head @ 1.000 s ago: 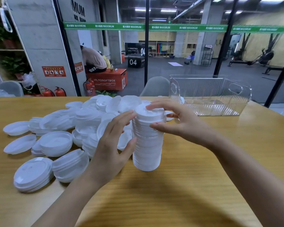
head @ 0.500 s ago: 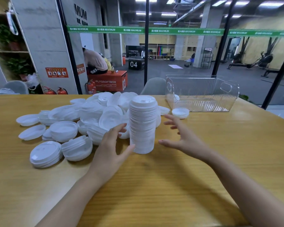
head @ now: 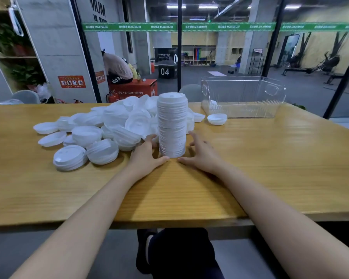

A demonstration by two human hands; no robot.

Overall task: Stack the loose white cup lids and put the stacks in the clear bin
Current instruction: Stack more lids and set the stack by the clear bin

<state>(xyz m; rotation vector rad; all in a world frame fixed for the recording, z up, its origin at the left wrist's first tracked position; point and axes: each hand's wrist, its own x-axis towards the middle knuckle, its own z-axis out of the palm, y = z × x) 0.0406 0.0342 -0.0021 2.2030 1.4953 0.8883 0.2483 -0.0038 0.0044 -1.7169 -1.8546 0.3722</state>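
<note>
Motion-blurred. The loose lids [head: 117, 125] overlap left of the stack, so they can't be counted. One tall stack [head: 172, 125] stands upright on the table [head: 270, 158]; one clear bin [head: 244, 97] sits far right. Left hand [head: 147, 156] and right hand [head: 201, 156] flank its base, fingers spread, gripping nothing; contact unclear.

A wooden table [head: 270, 158] is set against a glass partition held by black frames [head: 179, 47], across which a green printed strip [head: 189, 27] is run. To the left, a concrete pillar [head: 54, 47] is marked with a red sign [head: 71, 81], and plants are kept on shelving [head: 18, 57] beside it. Grey chairs [head: 26, 96] are placed behind the table. Beyond the glass, a gym hall is seen: a red plyo box [head: 135, 90] on which a person [head: 117, 67] is bent over, a black box marked 04 [head: 165, 71], cubby shelves [head: 197, 55], and exercise machines [head: 328, 63] against yellow walls [head: 320, 49]. The dark grey floor [head: 220, 81] is lit by ceiling strip lights [head: 208, 6].
</note>
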